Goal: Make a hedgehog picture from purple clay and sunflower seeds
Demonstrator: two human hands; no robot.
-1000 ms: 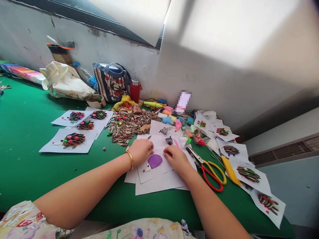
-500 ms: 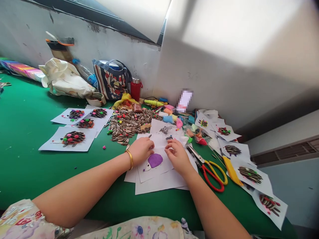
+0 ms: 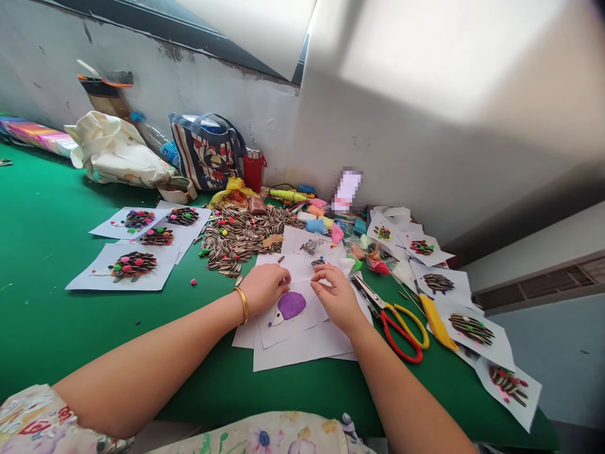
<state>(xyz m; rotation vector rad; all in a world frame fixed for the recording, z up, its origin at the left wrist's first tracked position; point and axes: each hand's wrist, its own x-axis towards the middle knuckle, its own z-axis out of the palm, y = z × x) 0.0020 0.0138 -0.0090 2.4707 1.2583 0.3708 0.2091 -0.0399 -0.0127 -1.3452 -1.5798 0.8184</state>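
Observation:
My left hand (image 3: 268, 287) rests over the left side of a white sheet (image 3: 275, 338). Its fingers are curled together, and whatever may be between the tips is hidden. Opposite it, my right hand (image 3: 334, 296) hovers at the sheet's right side, thumb and bent fingers a little apart with nothing visible in them. Between and just below the hands lies a hedgehog picture with a smooth purple clay body (image 3: 292, 306), a white pointed face and a dark nose. More white sheets lie underneath. A dark seed (image 3: 281, 259) lies just above my left hand.
Striped sunflower seeds (image 3: 241, 243) form a pile at the back. Red-and-yellow-handled scissors (image 3: 401, 328) lie right of the papers. Seed-covered hedgehog pictures lie left (image 3: 125, 284) and right (image 3: 494, 359). Soft clay packets (image 3: 316, 226), bags (image 3: 205, 151) and a red flask (image 3: 253, 171) stand near the wall.
The whole view has shifted slightly, with things appearing a little further left. Both hands keep nearly the same pose over the paper.

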